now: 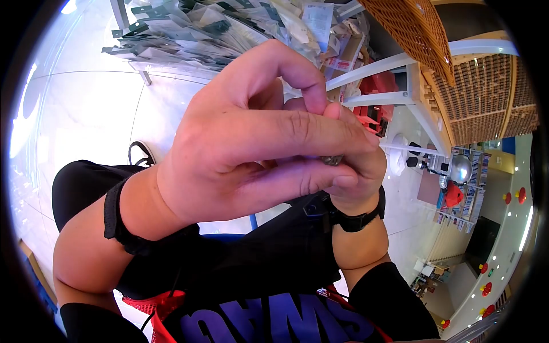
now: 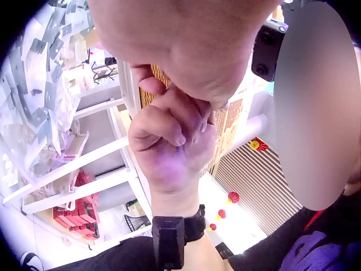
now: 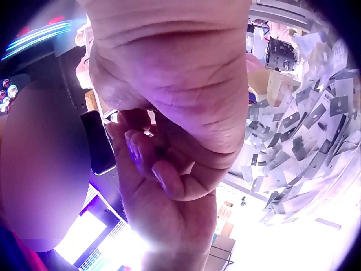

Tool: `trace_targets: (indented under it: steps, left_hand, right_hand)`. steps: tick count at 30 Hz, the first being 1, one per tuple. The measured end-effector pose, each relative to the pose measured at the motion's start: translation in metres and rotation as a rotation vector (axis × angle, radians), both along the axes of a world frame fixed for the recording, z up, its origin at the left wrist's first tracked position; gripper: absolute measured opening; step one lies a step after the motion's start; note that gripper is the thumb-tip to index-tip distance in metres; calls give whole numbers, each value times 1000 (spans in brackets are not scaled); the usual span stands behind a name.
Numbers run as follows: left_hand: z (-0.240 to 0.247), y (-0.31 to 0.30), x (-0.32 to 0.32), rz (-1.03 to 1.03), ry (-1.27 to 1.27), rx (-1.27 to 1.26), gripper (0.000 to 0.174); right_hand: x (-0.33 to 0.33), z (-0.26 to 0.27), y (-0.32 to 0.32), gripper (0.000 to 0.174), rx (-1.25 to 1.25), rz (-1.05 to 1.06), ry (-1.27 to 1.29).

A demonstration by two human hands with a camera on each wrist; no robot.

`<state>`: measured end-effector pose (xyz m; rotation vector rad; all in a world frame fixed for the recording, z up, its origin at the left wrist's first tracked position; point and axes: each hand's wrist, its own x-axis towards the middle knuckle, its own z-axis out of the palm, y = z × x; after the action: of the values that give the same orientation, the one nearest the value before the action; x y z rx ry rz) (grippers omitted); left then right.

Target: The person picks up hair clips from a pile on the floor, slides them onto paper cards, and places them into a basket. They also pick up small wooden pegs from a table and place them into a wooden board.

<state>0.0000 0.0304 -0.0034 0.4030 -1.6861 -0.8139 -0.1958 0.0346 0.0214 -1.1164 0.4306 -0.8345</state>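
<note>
Both hands are raised close together in front of the body. In the head view the left hand [image 1: 223,137] reaches across from the left, its index finger bent and its thumb pointing right. A small greyish glinting piece [image 1: 331,160] shows between its thumb and fingers, mostly hidden; I cannot tell its kind. Pressed against those fingertips, the right hand [image 1: 366,168] has curled fingers about the same small piece. In the left wrist view the right hand [image 2: 175,141] shows bent fingers under the left palm. The right wrist view has the left hand [image 3: 169,209] meeting the right fingers.
Many flat clear packets with dark tops [image 1: 189,34] fill a rack ahead. A white metal frame [image 1: 400,97] stands at the right, with woven baskets [image 1: 474,97] and red boxes [image 1: 377,94] by it. The person's black-clad legs [image 1: 251,246] are below the hands.
</note>
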Motion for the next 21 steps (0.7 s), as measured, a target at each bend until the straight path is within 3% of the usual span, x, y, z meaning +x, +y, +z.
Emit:
trace_targets:
  steps: [21]
  left_hand:
    - [-3, -1, 2, -4, 3, 20, 43]
  right_hand:
    - [-4, 0, 1, 42, 52, 42, 6]
